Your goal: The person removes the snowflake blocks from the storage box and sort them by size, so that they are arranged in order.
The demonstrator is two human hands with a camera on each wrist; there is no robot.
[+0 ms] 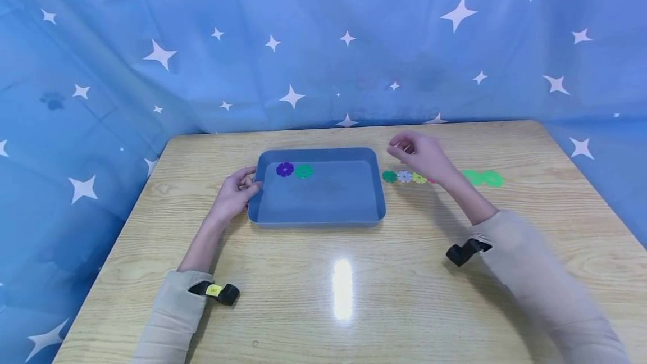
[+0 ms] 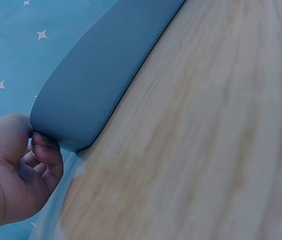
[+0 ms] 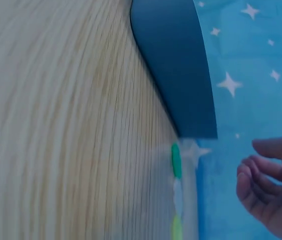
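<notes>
A blue-grey rectangular tray [image 1: 318,201] lies on the table. At its left wall my left hand [image 1: 236,194] pinches the rim, thumb on the inner side; the left wrist view shows curled fingers [image 2: 51,155] against the tray's corner. Inside, towards the back left, are a purple notched plastic disc [image 1: 285,169] and a green notched disc [image 1: 304,171]. Right of the tray, my right hand [image 1: 422,153] hovers above a row of discs, fingers loosely bent, nothing visible in them. That row has a dark green disc [image 1: 389,176], a pale lavender one [image 1: 404,176] and a yellow one [image 1: 419,178].
A pink disc [image 1: 432,180] is mostly hidden by the right wrist. Farther right are bright green discs [image 1: 492,178]. The wooden table [image 1: 283,296] meets a blue star-patterned cloth [image 1: 323,60] at the back and left. Black cameras [image 1: 462,253] sit on both wrists.
</notes>
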